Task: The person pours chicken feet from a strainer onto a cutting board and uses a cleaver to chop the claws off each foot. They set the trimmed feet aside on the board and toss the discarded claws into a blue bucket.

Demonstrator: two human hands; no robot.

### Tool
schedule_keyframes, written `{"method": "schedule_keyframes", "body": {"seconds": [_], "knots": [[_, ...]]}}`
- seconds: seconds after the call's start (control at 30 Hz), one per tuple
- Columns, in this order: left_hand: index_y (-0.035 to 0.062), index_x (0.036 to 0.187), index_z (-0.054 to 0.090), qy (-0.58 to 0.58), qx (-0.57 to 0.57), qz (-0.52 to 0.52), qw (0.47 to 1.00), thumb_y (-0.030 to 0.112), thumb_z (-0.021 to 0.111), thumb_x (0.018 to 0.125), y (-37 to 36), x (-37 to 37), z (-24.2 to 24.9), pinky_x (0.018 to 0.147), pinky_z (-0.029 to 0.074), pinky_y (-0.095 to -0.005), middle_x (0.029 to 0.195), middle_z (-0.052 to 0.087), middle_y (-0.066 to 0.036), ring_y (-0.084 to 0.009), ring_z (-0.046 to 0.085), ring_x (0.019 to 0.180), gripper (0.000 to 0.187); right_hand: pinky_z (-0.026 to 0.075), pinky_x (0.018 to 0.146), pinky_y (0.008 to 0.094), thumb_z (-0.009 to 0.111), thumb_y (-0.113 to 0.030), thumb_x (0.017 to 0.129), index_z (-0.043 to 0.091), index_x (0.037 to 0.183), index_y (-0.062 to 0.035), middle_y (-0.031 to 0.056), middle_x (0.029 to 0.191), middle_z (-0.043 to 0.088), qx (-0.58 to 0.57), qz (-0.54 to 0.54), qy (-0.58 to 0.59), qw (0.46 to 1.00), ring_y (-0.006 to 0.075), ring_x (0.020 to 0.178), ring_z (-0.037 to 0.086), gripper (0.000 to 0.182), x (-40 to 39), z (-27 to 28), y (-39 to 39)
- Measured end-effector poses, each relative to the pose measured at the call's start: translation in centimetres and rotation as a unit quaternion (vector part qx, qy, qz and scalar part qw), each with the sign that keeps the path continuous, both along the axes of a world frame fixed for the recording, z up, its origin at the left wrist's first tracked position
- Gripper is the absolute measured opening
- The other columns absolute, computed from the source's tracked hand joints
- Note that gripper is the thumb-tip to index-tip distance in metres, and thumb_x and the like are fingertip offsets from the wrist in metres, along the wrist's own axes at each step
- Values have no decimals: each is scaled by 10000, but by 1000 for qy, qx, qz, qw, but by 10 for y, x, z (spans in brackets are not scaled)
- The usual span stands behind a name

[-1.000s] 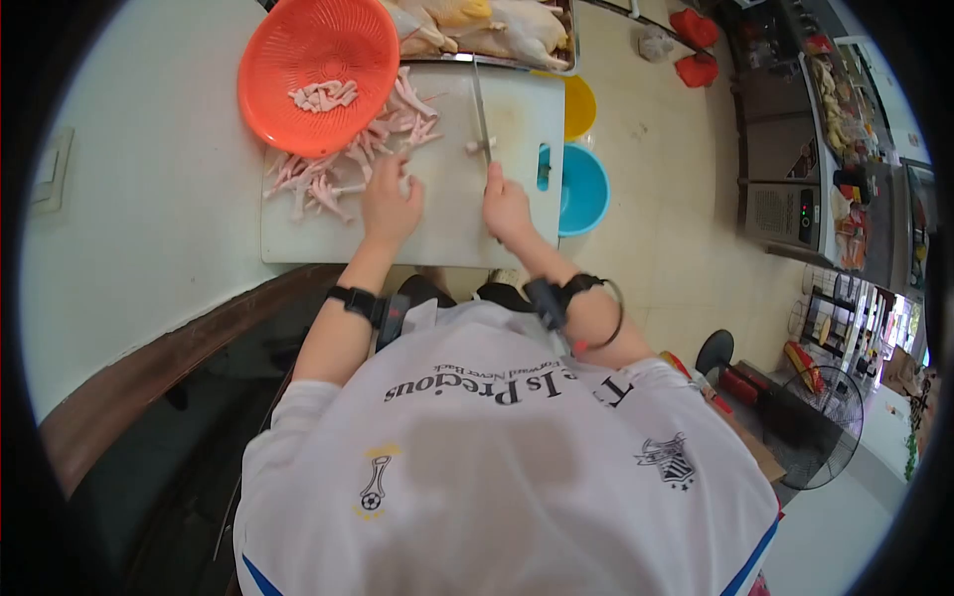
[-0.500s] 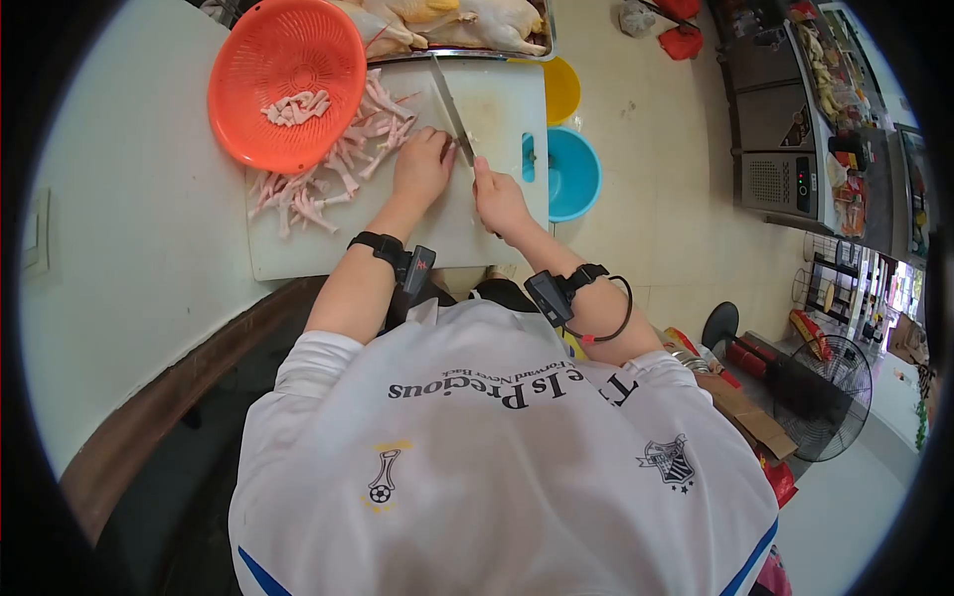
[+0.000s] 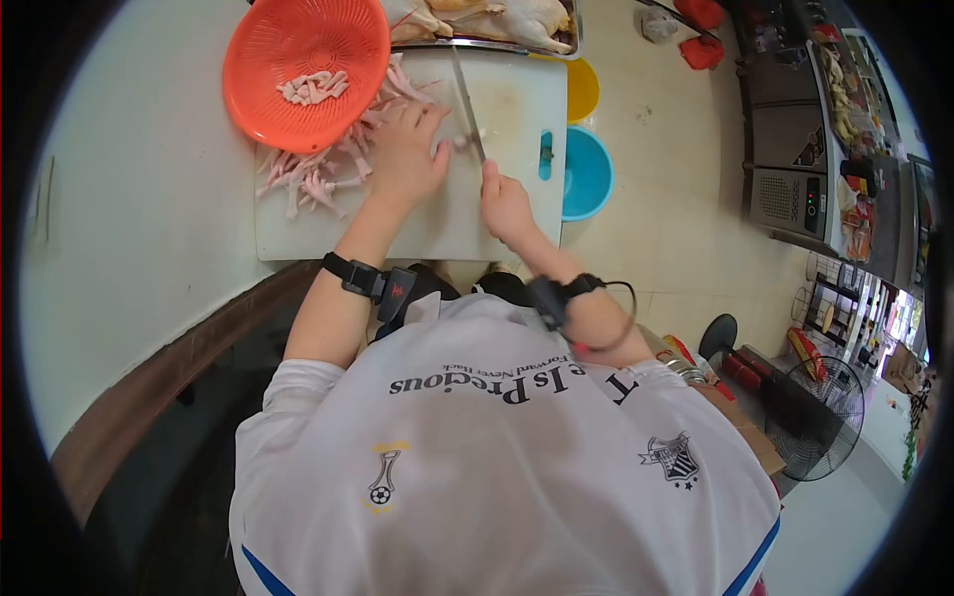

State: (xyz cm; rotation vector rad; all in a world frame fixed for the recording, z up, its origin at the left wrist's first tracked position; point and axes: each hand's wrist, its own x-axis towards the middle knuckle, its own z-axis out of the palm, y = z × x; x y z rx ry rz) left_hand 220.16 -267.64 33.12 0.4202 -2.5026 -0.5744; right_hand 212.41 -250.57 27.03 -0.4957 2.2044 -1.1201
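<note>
My right hand [image 3: 508, 207] is closed around the handle of a knife [image 3: 466, 103], whose long blade points away from me over the white cutting board [image 3: 467, 226]. To its left, my left hand [image 3: 407, 151] reaches over the edge of a heap of pale chicken feet [image 3: 320, 183], fingers stretched out and thumb apart. Between that thumb and the blade lies a small pale piece [image 3: 459, 144] on the board. An orange-red colander [image 3: 250, 84] partly covers the heap and holds several cut pale pieces [image 3: 314, 87].
Beyond the board, a metal tray [image 3: 573, 38] holds whole plucked chickens [image 3: 527, 22]. A yellow bucket [image 3: 582, 91] and a blue basin [image 3: 591, 174] stand just past the board's right edge. The wall [image 3: 129, 189] borders the left side. A fan [image 3: 820, 417] stands at far right.
My left hand has moved left, away from the blade toward the chicken feet, and its fingers have spread. A small pale piece now shows beside the knife. My right hand still grips the knife.
</note>
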Motion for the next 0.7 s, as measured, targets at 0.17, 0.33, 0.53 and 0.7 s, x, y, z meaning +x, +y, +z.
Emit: {"method": "schedule_keyframes", "body": {"seconds": [0.17,0.33,0.53,0.7], "knots": [[80,1188,664,-41,56,14,997,135,725,802,17,-3,-56,897,502,-470,1147,617,-92,-329,577,1094,394,393,388,346,341,-605,1056,517,678,-45,49,518,458,32,-7,-85,996,174,375,452,699,-9,28,-3],[50,1008,691,-78,87,-15,993,116,714,826,19,-29,-75,841,509,-443,1011,627,-97,-326,595,993,195,362,365,328,337,-614,1055,497,690,-70,31,509,429,15,-42,-207,977,156,359,414,674,-11,38,2],[55,894,691,-58,94,-28,993,120,704,848,30,-20,-88,789,465,-441,917,626,-81,-309,595,947,81,332,355,317,351,-633,1045,460,697,-91,21,518,409,28,-61,-259,963,144,368,394,654,-6,44,15],[87,941,715,-74,101,-19,992,130,708,849,24,-17,-89,826,430,-437,911,636,-54,-269,602,966,102,349,384,320,341,-640,1042,483,713,-88,27,533,437,-3,-45,-335,941,150,393,414,659,-19,39,19]]}}
